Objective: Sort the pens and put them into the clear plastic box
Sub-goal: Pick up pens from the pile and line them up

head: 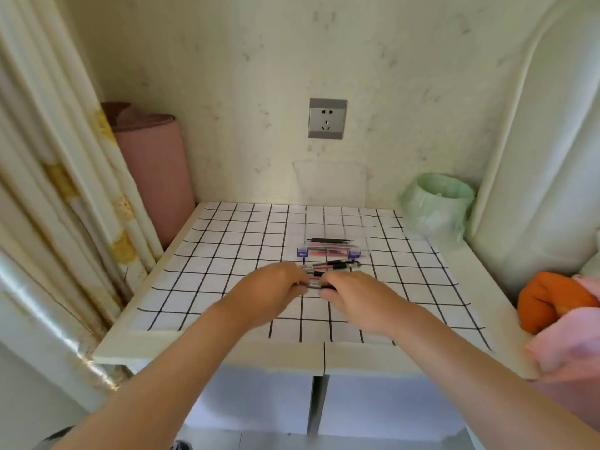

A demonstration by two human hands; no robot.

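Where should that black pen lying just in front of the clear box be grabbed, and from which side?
Probably mid-barrel, from above. The black pen lies flat, running left to right, so thumb and finger can pinch across its thin width. The clear plastic box sits just behind it and other pens crowd its near side, blocking a sideways approach.

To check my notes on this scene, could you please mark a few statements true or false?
1. The left hand and the right hand hold loose pens in front of the clear plastic box. True.
2. The box is empty. False: sorted pens already lie inside.
3. The green-bagged bin stands left of the box. False: it stands to the right.
4. A wall socket sits above the box. True.
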